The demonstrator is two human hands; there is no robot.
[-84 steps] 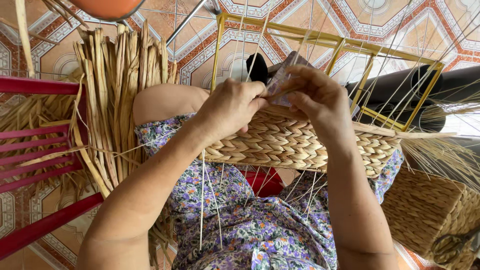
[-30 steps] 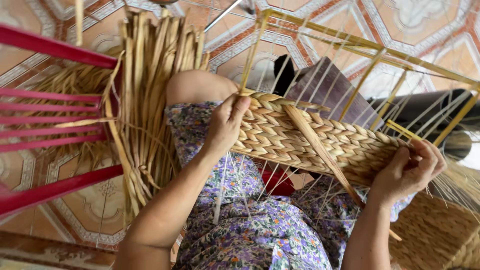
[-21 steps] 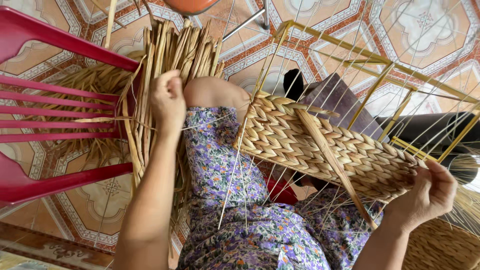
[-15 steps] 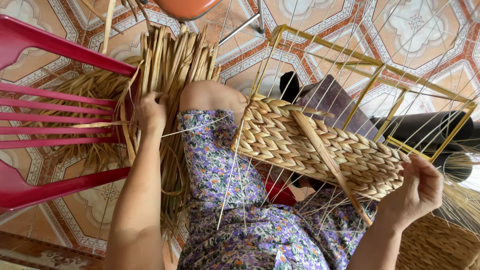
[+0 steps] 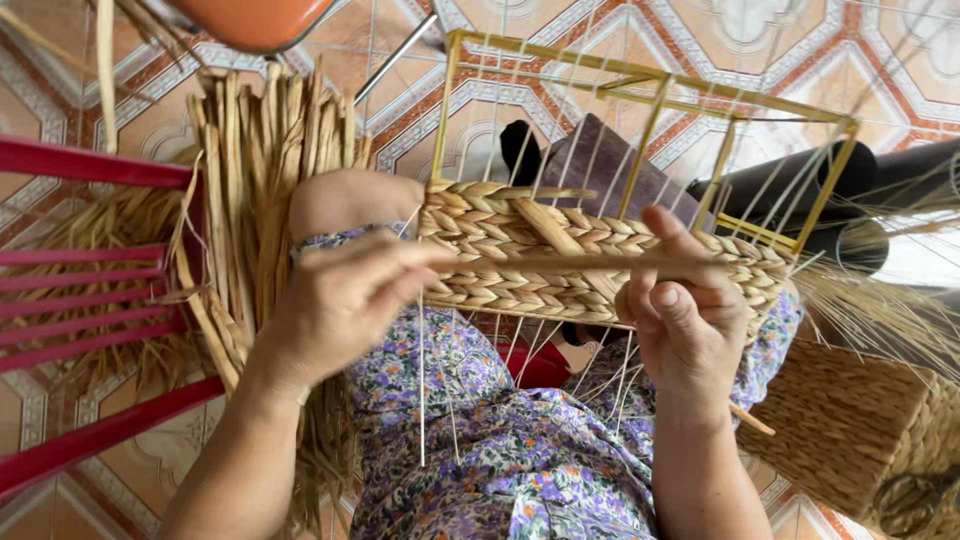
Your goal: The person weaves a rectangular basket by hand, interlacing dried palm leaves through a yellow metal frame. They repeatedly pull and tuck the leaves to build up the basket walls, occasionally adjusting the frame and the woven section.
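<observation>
Straw strip pinched by both hands, seemingly across woven basket.

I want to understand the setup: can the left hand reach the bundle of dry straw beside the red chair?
Probably yes. The left hand is right next to the straw bundle, and nothing lies between them, though it currently pinches one end of a strand.

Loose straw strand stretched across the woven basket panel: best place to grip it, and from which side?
Probably near its two ends, from the near side. The straw strand lies flat and level across the woven panel; the left hand pinches one end, the right hand the other. The yellow frame blocks the far side.
</observation>
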